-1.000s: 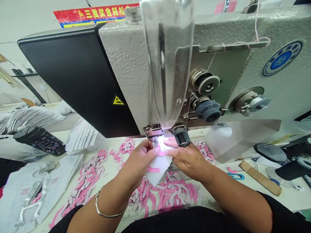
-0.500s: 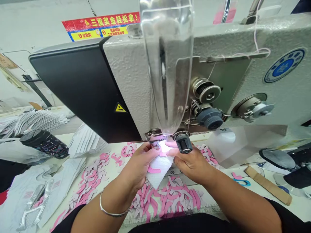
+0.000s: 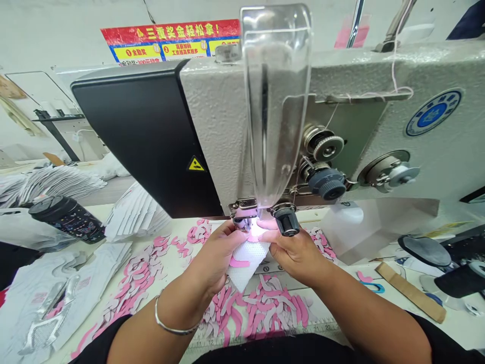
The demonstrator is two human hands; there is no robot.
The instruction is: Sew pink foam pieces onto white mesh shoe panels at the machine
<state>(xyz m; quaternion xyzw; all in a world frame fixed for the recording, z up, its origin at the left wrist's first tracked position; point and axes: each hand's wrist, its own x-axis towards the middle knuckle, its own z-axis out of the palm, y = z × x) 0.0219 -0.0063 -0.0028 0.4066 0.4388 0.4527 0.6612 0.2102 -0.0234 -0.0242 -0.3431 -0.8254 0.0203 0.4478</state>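
My left hand (image 3: pixel 215 255) and my right hand (image 3: pixel 295 250) both pinch a white mesh fabric piece (image 3: pixel 242 268) with a pink curved strip on it. They hold it under the presser foot (image 3: pixel 245 221) of a grey industrial sewing machine (image 3: pixel 333 126), where a small lamp lights the fabric. A silver bangle sits on my left wrist. A clear plastic guard (image 3: pixel 275 101) hangs in front of the needle and hides it.
Pink and grey curved cut pieces (image 3: pixel 261 308) litter the table around my hands. Stacks of white fabric pieces (image 3: pixel 132 212) and a dark bottle (image 3: pixel 68 217) lie at the left. A cardboard strip (image 3: pixel 409 290) and blue snips (image 3: pixel 373 287) sit at the right.
The fabric piece has fed a little farther under the presser foot, my hands following it. The view has shifted slightly.
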